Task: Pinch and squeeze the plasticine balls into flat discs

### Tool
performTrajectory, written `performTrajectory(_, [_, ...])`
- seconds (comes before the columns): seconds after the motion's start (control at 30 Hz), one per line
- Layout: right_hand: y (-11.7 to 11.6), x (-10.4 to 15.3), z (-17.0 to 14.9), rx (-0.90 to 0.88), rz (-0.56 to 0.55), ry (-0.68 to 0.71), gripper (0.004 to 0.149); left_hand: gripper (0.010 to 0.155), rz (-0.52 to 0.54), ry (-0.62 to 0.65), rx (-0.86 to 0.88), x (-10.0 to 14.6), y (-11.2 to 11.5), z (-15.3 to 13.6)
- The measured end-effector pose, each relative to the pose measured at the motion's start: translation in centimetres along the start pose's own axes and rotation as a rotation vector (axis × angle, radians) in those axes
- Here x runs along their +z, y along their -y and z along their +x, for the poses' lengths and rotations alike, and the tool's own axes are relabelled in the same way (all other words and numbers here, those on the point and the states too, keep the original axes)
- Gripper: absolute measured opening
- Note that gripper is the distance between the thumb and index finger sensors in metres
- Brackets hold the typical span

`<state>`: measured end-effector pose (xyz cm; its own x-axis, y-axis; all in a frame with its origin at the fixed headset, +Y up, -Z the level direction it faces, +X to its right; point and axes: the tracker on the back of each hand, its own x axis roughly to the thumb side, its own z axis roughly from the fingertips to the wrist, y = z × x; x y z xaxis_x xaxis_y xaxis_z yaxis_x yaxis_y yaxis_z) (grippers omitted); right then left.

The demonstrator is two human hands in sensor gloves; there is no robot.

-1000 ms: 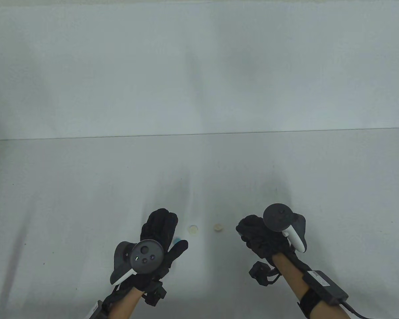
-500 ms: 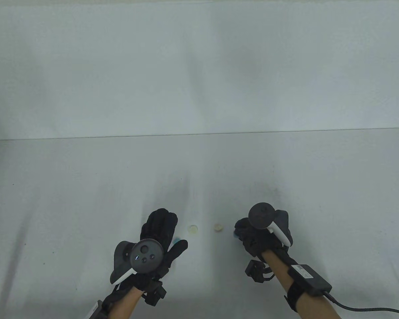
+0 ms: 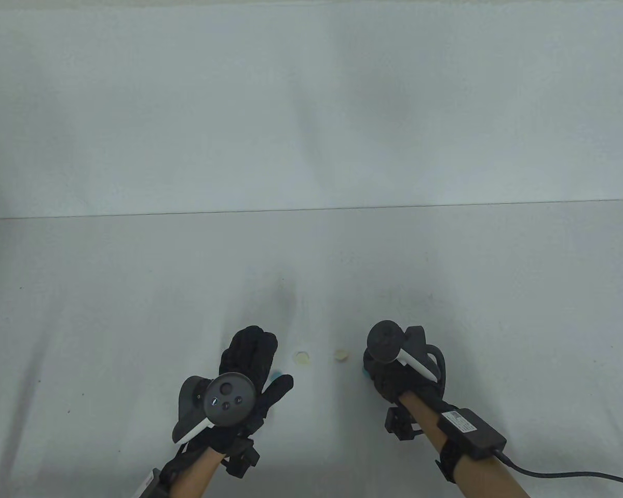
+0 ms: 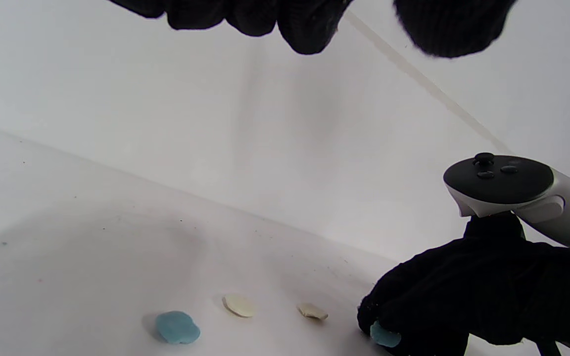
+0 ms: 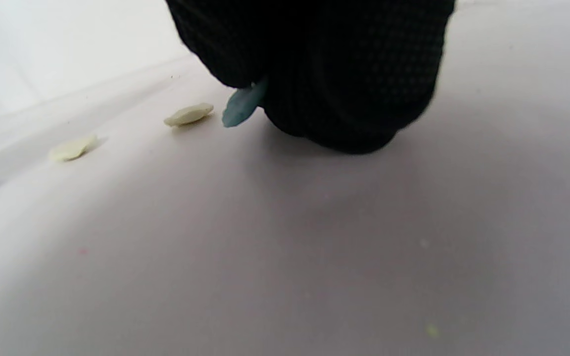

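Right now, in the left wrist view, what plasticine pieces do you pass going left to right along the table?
Blue disc → pale yellow disc → smaller cream disc → blue piece pinched in the right hand.

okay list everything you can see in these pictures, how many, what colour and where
blue discs: 2, light blue; one flat on the table under the left hand, one pinched in the right hand
cream discs: 2, pale cream; on the table between the hands
table: 1, white, a few dark specks
backdrop: 1, white, behind the table
trackers: 2, dark grey and white; one on each hand
left hand: black glove, fingers straight, above the table
right hand: black glove, curled, low at the table
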<state>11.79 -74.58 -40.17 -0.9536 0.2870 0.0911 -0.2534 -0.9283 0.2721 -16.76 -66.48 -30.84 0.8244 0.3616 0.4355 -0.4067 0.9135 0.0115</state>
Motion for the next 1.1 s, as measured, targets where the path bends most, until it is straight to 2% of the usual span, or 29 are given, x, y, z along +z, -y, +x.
performTrajectory(0.4, [-1.0, 0.3, 0.7, 0.295, -0.063, 0.021, 0.04, 0.079, 0.005, 0.003, 0.003, 0.0, -0.1, 0.1])
performTrajectory(0.5, [-1.0, 0.4, 0.7, 0.305, -0.074, 0.021, 0.042, 0.079, 0.009, 0.003, 0.003, 0.0, -0.1, 0.1])
performTrajectory(0.63, [0.2, 0.8, 0.2, 0.225, -0.087, 0.016, 0.046, 0.079, 0.013, 0.004, 0.004, 0.0, -0.2, 0.1])
performTrajectory(0.77, [2.9, 2.5, -0.5, 0.12, -0.138, 0.055, 0.06, 0.079, 0.017, 0.012, 0.011, 0.1, -0.2, 0.2])
performTrajectory(0.93, [6.1, 6.6, -1.1, -0.026, -0.221, 0.19, 0.076, 0.08, 0.025, 0.054, 0.028, 0.3, -0.7, 0.9])
performTrajectory(1.1, [7.3, 10.4, -1.3, -0.029, -0.303, 0.301, 0.083, 0.083, 0.017, 0.084, 0.033, 0.5, -0.9, 1.4])
